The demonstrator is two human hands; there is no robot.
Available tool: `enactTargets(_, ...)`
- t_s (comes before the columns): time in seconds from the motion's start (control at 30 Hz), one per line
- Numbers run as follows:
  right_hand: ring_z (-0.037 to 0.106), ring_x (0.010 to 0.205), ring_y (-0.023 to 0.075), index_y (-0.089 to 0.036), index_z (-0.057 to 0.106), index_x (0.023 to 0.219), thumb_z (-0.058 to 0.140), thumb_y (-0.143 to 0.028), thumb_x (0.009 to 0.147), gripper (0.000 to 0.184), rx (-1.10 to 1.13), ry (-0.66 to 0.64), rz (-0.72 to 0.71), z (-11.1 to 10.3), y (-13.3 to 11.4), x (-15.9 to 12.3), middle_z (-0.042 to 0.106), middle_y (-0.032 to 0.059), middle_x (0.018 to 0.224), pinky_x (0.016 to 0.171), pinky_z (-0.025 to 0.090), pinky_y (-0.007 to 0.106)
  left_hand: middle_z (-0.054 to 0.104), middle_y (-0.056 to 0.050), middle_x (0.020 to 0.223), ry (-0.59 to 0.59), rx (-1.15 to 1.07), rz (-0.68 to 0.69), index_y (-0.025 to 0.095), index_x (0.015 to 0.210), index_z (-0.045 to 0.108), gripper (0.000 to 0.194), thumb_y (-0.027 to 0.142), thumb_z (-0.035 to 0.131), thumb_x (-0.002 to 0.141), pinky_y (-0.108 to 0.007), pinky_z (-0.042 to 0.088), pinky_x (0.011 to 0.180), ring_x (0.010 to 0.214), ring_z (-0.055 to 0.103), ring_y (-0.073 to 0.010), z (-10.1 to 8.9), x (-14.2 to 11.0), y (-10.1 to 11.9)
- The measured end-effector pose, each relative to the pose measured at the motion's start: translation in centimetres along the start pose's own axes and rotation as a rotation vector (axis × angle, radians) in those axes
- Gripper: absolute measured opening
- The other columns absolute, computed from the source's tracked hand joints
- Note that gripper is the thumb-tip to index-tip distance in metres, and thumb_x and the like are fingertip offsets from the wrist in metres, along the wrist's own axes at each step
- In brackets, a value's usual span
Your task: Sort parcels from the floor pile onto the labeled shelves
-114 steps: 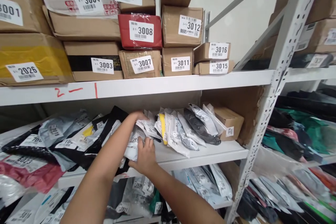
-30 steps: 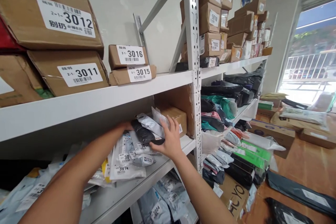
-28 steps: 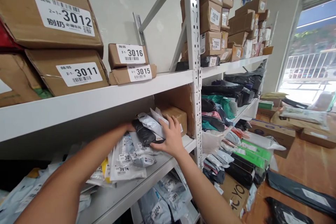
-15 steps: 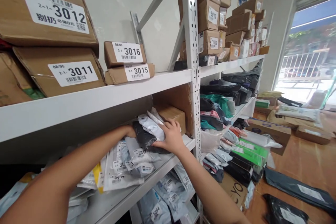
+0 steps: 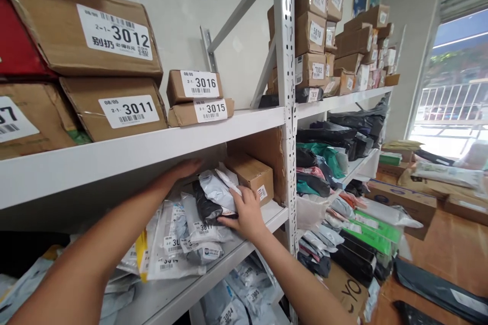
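Observation:
My right hand (image 5: 248,213) is closed on the right side of a small stack of plastic mailer bags on the middle shelf. Its thumb lies along the front and its fingers rest over the top. A white mailer bag (image 5: 216,187) is uppermost, with a black mailer bag (image 5: 206,203) under it. Behind the stack, in shadow, my left hand (image 5: 189,166) reaches toward the shelf's back; its fingers are blurred. A clear bag labelled 3017 (image 5: 204,227) and other labelled bags lie in front. Right of the stack sits a brown cardboard box (image 5: 253,175).
Cardboard boxes labelled 3011 (image 5: 129,111) and 3015 (image 5: 209,110) stand on the white shelf above my hands. A perforated metal post (image 5: 288,162) rises to the right. Beyond it is another rack with bags and boxes; packages lie on the wooden floor (image 5: 423,259).
My left hand has moved up and away from the stack's left side toward the back. My right hand stays on the bags. The view has shifted slightly left.

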State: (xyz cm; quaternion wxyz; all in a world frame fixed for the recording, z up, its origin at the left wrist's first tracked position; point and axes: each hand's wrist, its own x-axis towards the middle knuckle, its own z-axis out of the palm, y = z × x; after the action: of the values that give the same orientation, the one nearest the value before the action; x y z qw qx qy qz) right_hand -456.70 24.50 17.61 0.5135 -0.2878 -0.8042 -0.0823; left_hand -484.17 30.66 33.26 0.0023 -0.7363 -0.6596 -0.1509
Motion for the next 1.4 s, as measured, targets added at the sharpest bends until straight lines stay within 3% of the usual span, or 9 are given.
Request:
enactTargets(0.07,0.043,0.129,0.0347,-0.019,0.046,0.14,0.075,-0.063,0.073,0.086,0.052,0.048,0.009,0.3,-0.4,-1.0,0.047,0.0187,0.137,0.109,0.033,0.056,0.053,-0.016,0.146,-0.002,0.023,0.033,0.005,0.138,0.05,0.052,0.029,0.043,0.092,-0.039,0.031,0.115,0.138,0.041,-0.0308,-0.1,2.0,2.3)
enactTargets(0.23,0.035,0.134,0.0392,-0.016,0.029,0.149,0.081,-0.069,0.058,0.117,0.158,0.136,0.097,1.5,-1.0,-2.9,0.031,0.0223,0.145,0.109,0.037,0.057,0.064,-0.011,0.135,-0.23,0.067,0.129,0.016,0.124,0.063,0.053,0.025,0.066,0.071,-0.031,0.043,0.103,0.12,0.059,-0.0265,2.0,5.9,7.4)
enactTargets(0.4,0.039,0.127,0.0353,-0.022,0.044,0.142,0.08,-0.044,0.066,0.087,0.172,0.078,0.093,1.3,-1.0,-2.5,0.037,0.0159,0.139,0.107,0.038,0.054,0.069,-0.009,0.125,-0.256,0.075,0.125,0.015,0.12,0.064,0.043,0.035,0.054,0.082,-0.031,0.045,0.097,0.112,0.06,-0.0248,1.5,7.3,7.8)
enactTargets(0.67,0.042,0.114,0.035,-0.019,0.049,0.137,0.083,-0.049,0.054,0.095,0.116,-0.154,0.077,-1.1,-1.3,1.3,0.053,0.012,0.133,0.102,0.04,0.052,0.071,-0.013,0.107,-0.175,0.168,0.152,0.011,0.112,0.066,0.064,0.038,0.082,0.056,-0.033,0.047,0.077,0.093,0.063,-0.0295,3.5,5.2,8.1)
enactTargets(0.83,0.044,0.114,0.0361,-0.017,0.05,0.134,0.087,-0.057,0.05,0.1,0.074,-0.182,0.048,-1.0,-1.7,2.2,0.053,0.0153,0.132,0.1,0.041,0.054,0.072,-0.007,0.093,-0.168,0.116,0.289,0.017,0.087,0.075,0.019,0.029,0.069,0.073,-0.031,0.045,0.081,0.091,0.061,-0.0247,5.1,4.1,8.5)
enactTargets(0.97,0.044,0.119,0.035,-0.018,0.041,0.141,0.092,-0.058,0.047,0.114,0.153,-0.09,0.063,0.2,-0.9,1.8,0.047,0.016,0.136,0.102,0.042,0.053,0.068,-0.01,0.102,-0.176,0.008,0.443,0.016,0.085,0.078,0.022,0.029,0.06,0.085,-0.032,0.043,0.09,0.1,0.058,-0.0246,5.3,3.3,9.4)
enactTargets(1.07,0.042,0.126,0.0364,-0.017,0.034,0.143,0.094,-0.062,0.039,0.129,0.207,0.118,0.09,1.9,-0.3,0.9,0.039,0.0204,0.138,0.105,0.041,0.053,0.07,-0.007,0.096,-0.299,-0.095,0.55,0.018,0.092,0.08,0.023,0.034,0.063,0.087,-0.026,0.046,0.085,0.093,0.062,-0.0203,4.9,2.3,10.2)
enactTargets(1.2,0.037,0.132,0.0429,-0.021,0.035,0.14,0.083,-0.075,0.048,0.118,0.132,0.36,0.058,3.5,-0.4,0.0,0.034,0.0232,0.14,0.108,0.034,0.064,0.072,-0.004,0.083,-0.414,-0.18,0.585,0.02,0.085,0.081,0.024,0.042,0.073,0.08,-0.024,0.046,0.077,0.083,0.062,-0.0188,4.3,0.9,11.0)
enactTargets(1.4,0.037,0.134,0.0405,-0.009,0.023,0.149,0.075,-0.073,0.066,0.117,0.281,0.136,0.133,2.2,-0.3,0.3,0.039,0.0262,0.141,0.108,0.038,0.06,0.074,-0.006,0.114,-0.379,-0.259,0.451,0.016,0.111,0.075,0.04,0.045,0.067,0.084,-0.027,0.048,0.091,0.106,0.065,-0.0233,-0.3,-1.4,10.4)
